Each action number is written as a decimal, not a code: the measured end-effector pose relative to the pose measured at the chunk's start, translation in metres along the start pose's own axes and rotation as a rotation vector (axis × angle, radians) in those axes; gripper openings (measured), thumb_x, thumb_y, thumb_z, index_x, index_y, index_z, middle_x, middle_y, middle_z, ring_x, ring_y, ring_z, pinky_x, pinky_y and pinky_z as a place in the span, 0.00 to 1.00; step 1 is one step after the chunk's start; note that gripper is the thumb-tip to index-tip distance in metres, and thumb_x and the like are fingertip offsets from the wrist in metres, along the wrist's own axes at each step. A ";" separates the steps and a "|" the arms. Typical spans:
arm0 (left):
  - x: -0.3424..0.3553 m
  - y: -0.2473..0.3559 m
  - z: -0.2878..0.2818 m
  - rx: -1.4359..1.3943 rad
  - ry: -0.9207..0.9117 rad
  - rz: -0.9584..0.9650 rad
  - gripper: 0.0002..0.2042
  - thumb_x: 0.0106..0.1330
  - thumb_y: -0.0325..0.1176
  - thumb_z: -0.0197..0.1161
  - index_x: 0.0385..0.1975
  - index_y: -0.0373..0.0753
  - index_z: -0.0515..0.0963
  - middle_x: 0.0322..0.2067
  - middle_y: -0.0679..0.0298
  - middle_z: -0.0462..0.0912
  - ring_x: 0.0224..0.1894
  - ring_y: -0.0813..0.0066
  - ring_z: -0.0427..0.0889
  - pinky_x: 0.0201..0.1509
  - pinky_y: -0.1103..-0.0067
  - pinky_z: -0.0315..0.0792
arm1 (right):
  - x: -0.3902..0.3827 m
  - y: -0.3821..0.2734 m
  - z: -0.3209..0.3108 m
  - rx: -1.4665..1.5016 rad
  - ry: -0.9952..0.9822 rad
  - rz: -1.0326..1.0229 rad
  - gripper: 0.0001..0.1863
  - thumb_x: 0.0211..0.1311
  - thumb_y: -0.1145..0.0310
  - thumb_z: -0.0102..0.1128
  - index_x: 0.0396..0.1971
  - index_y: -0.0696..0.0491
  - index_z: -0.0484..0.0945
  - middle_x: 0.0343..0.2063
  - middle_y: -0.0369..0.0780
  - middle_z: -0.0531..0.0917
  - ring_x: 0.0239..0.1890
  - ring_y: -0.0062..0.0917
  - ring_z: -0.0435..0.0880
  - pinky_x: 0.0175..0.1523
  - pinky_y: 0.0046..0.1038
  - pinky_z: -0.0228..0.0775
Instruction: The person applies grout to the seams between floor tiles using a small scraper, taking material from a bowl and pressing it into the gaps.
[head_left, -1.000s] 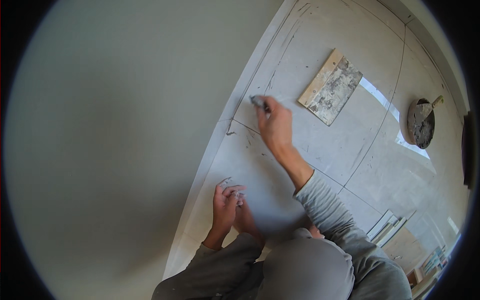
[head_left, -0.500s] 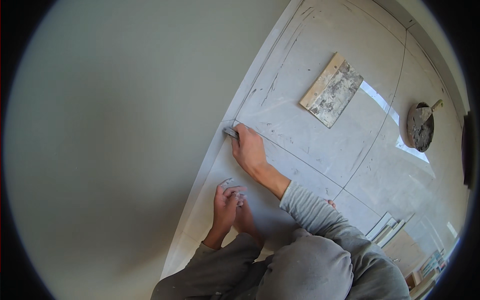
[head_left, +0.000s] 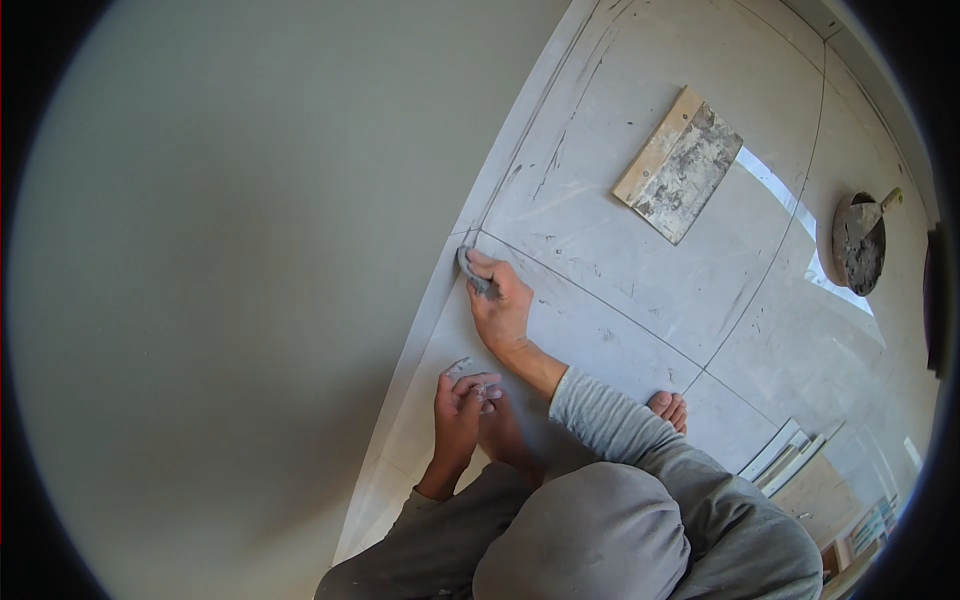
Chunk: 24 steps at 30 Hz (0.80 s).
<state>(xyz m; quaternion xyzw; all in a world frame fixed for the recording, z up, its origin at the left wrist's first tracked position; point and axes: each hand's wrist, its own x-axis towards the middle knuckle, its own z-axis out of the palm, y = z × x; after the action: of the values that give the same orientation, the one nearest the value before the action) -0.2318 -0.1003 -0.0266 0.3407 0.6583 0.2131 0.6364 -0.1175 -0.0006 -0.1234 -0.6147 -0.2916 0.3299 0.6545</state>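
"Fingers (head_left: 484,258) of our right hand (head_left: 503,312)?"

"Closed around a grey pad (head_left: 466,264) by the skirting (head_left: 490,182); our left hand (head_left: 460,408) curls half-open, whether empty we can't tell."

"How far along?"

"Partway, we judge: beyond, the joint (head_left: 512,172) looks dark; nearer us, pale. Smears (head_left: 552,160) mark our tiles (head_left: 590,210)."

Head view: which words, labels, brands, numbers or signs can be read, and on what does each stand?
None can be read.
The wide scraper, the bowl and the grey piece in the right hand show no lettering.
The bluish item at the lower right is too small and blurred to tell.
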 end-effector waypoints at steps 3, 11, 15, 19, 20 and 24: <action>0.002 0.003 -0.003 0.006 0.014 0.015 0.20 0.76 0.22 0.50 0.65 0.33 0.60 0.51 0.53 0.84 0.45 0.76 0.84 0.49 0.81 0.76 | 0.003 -0.005 -0.001 0.055 -0.005 0.090 0.11 0.58 0.89 0.64 0.38 0.61 0.77 0.48 0.48 0.88 0.51 0.30 0.87 0.56 0.28 0.79; -0.003 0.003 -0.001 0.025 0.020 -0.005 0.19 0.76 0.23 0.50 0.65 0.33 0.60 0.51 0.52 0.83 0.45 0.73 0.85 0.48 0.80 0.77 | -0.001 0.003 0.005 0.005 0.000 -0.042 0.12 0.55 0.89 0.65 0.37 0.59 0.79 0.46 0.46 0.89 0.47 0.27 0.87 0.53 0.25 0.79; -0.001 0.002 0.001 0.010 0.038 0.012 0.19 0.76 0.23 0.50 0.65 0.33 0.60 0.51 0.52 0.83 0.46 0.73 0.85 0.48 0.80 0.77 | 0.003 0.000 0.001 0.097 0.088 0.086 0.13 0.52 0.87 0.68 0.37 0.59 0.81 0.46 0.44 0.89 0.46 0.28 0.88 0.52 0.26 0.79; -0.002 0.004 0.002 0.025 -0.012 0.003 0.19 0.77 0.24 0.50 0.65 0.32 0.60 0.52 0.51 0.83 0.46 0.73 0.85 0.48 0.80 0.77 | 0.019 -0.012 0.008 0.076 0.155 -0.023 0.14 0.51 0.87 0.69 0.38 0.59 0.82 0.46 0.43 0.89 0.47 0.28 0.88 0.52 0.28 0.79; -0.003 0.003 0.000 0.024 -0.013 0.006 0.19 0.77 0.24 0.50 0.65 0.32 0.60 0.52 0.51 0.83 0.46 0.73 0.85 0.48 0.80 0.77 | 0.012 -0.014 0.007 0.021 0.090 -0.058 0.14 0.51 0.88 0.69 0.38 0.58 0.83 0.46 0.43 0.89 0.47 0.28 0.88 0.53 0.28 0.79; -0.002 -0.003 -0.007 0.023 0.006 -0.002 0.19 0.77 0.24 0.51 0.65 0.32 0.60 0.52 0.51 0.83 0.46 0.73 0.85 0.48 0.80 0.77 | -0.008 -0.007 0.000 0.082 -0.011 -0.012 0.16 0.48 0.88 0.69 0.38 0.57 0.84 0.45 0.43 0.88 0.47 0.34 0.88 0.53 0.29 0.78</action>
<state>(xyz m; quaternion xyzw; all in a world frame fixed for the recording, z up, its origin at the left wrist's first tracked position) -0.2388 -0.1024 -0.0268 0.3465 0.6630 0.2060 0.6308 -0.1222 -0.0075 -0.1164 -0.5835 -0.2851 0.3411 0.6796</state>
